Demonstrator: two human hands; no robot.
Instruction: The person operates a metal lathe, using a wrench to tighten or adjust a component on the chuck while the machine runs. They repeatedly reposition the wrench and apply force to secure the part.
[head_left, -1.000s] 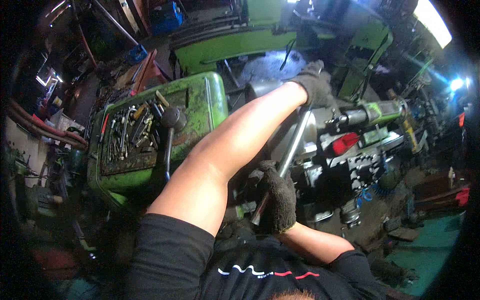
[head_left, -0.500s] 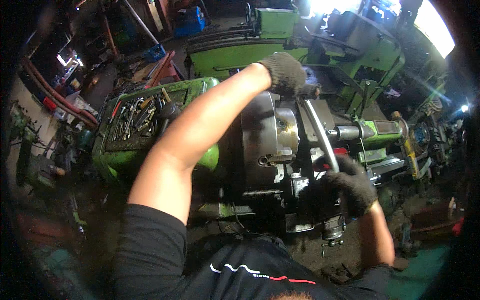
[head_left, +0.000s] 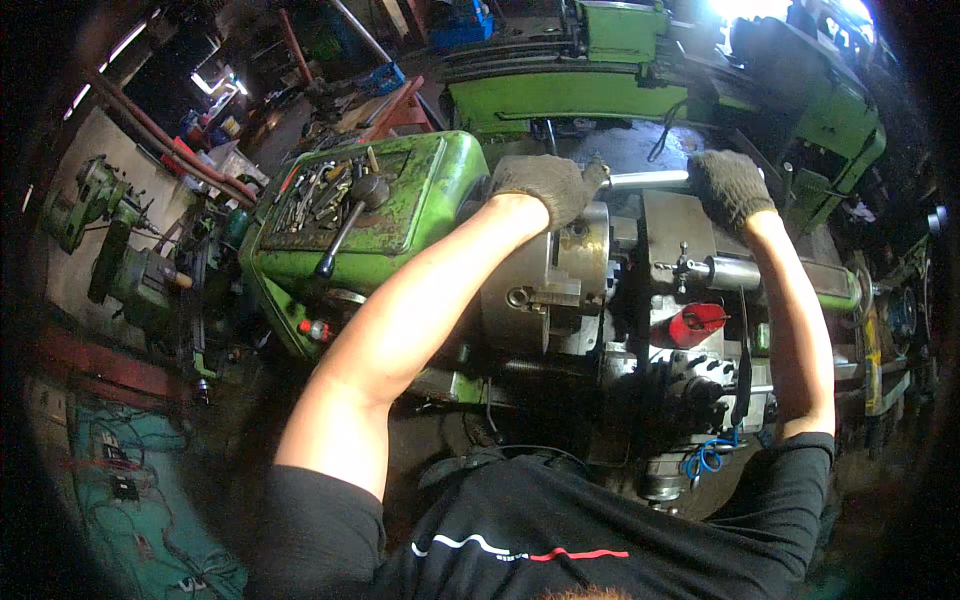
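My right hand (head_left: 738,190), in a dark knit glove, is closed around the right part of a bright metal bar (head_left: 645,180). The bar lies nearly level across the far side of a lathe. At its left end, my gloved left hand (head_left: 543,188) is curled over the top of the big steel chuck (head_left: 518,295), next to a small brownish fitting (head_left: 597,176). What its fingers hold is hidden behind the hand. The chuck's jaws grip a round workpiece (head_left: 590,235) with a brassy sheen.
Loose tools (head_left: 322,195) and a round-headed dark lever or hammer (head_left: 368,192) are on the green headstock (head_left: 440,190). A red cup (head_left: 697,325) stands on the carriage, near a coiled blue hose (head_left: 703,460). Behind is another green machine (head_left: 570,100).
The bar has swung from slanting toward me to nearly level across the far side. My right hand has moved up and away from me with it. The view has shifted too.
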